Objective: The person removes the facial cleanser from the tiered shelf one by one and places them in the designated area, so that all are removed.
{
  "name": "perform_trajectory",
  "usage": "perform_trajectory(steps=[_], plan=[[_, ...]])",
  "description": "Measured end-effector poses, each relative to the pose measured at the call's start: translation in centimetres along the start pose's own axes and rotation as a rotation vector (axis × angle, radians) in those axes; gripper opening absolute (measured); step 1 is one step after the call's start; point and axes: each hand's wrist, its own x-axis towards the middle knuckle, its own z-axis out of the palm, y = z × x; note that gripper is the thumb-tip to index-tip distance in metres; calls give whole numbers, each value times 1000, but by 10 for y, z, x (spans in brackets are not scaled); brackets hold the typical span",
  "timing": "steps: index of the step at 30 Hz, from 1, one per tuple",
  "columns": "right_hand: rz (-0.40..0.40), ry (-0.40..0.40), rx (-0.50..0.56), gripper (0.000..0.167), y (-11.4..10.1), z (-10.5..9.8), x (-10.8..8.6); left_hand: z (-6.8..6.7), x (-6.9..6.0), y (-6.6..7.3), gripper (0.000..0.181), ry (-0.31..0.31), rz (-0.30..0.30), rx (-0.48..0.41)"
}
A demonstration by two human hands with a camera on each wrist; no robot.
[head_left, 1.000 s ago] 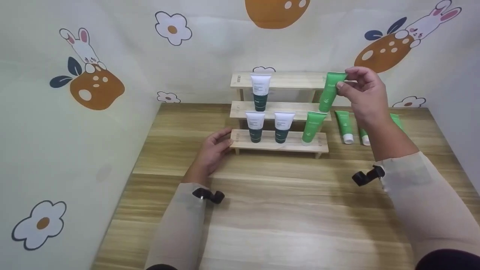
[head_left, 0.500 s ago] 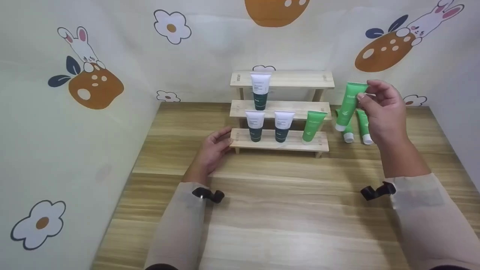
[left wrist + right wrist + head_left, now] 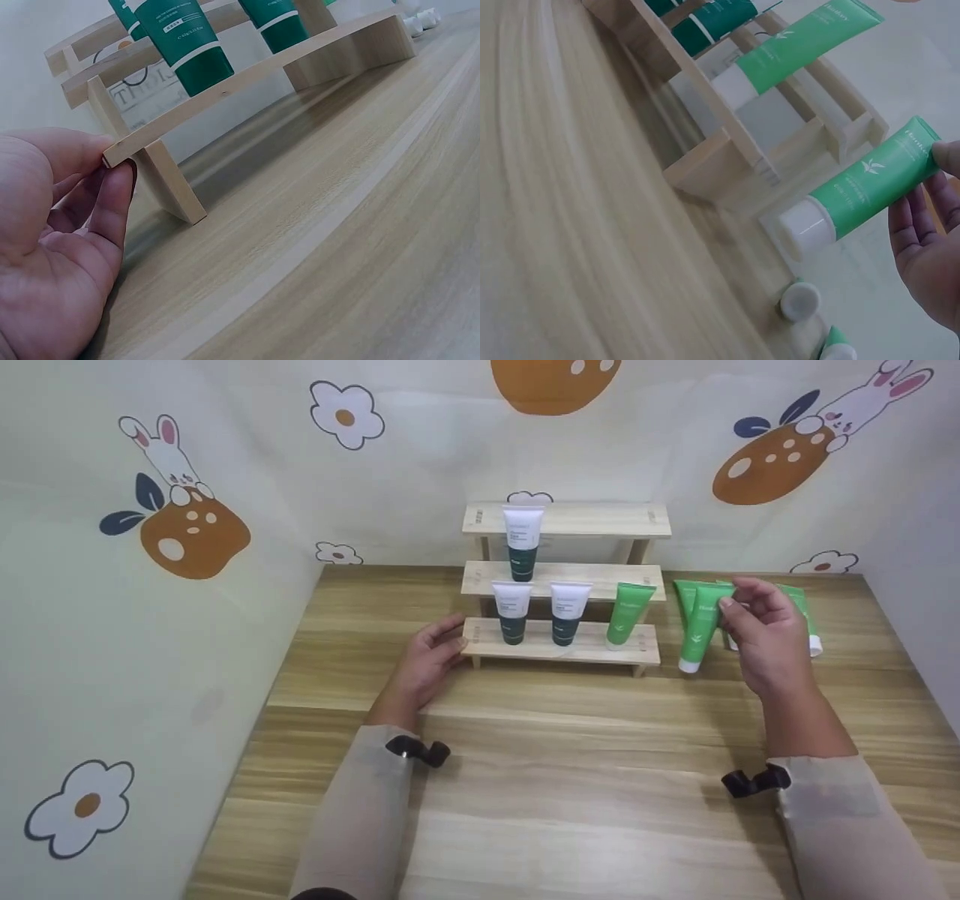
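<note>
Between thumb and fingers my right hand (image 3: 772, 637) pinches the top end of a green tube (image 3: 703, 624), its white cap pointing down. The tube is to the right of a three-tier wooden rack (image 3: 562, 654), over other green tubes lying on the table. My left hand (image 3: 67, 225) grips the left end of the rack's bottom shelf, thumb above and fingers below. On that shelf stand two white and dark green tubes (image 3: 512, 613) and one green tube (image 3: 630, 615) at the right. Another white and dark green tube (image 3: 523, 544) stands on the middle shelf.
Several green tubes (image 3: 801, 607) lie on the wooden table (image 3: 540, 780) right of the rack, partly hidden by my right hand. A patterned cloth wall (image 3: 420, 472) rises behind the rack and along both sides.
My right hand has carried the green tube from beside the rack's middle shelf to the right and down, over the lying tubes. The left hand stays on the rack.
</note>
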Motion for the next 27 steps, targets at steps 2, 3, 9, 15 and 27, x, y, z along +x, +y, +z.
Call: perform_trajectory(steps=[2, 3, 9, 15, 27], plan=[[4, 1, 2, 32, 3, -3, -2, 1, 0, 1, 54, 1, -10, -6], [7, -2, -3, 31, 4, -4, -3, 1, 0, 1, 54, 1, -16, -8], [69, -25, -44, 30, 14, -12, -3, -1, 1, 0, 54, 2, -40, -9], [142, -36, -68, 37, 27, -20, 1, -1, 2, 0, 54, 4, -31, -9], [159, -99, -229, 47, 41, -28, 2, 0, 2, -1, 55, -4, -30, -4]])
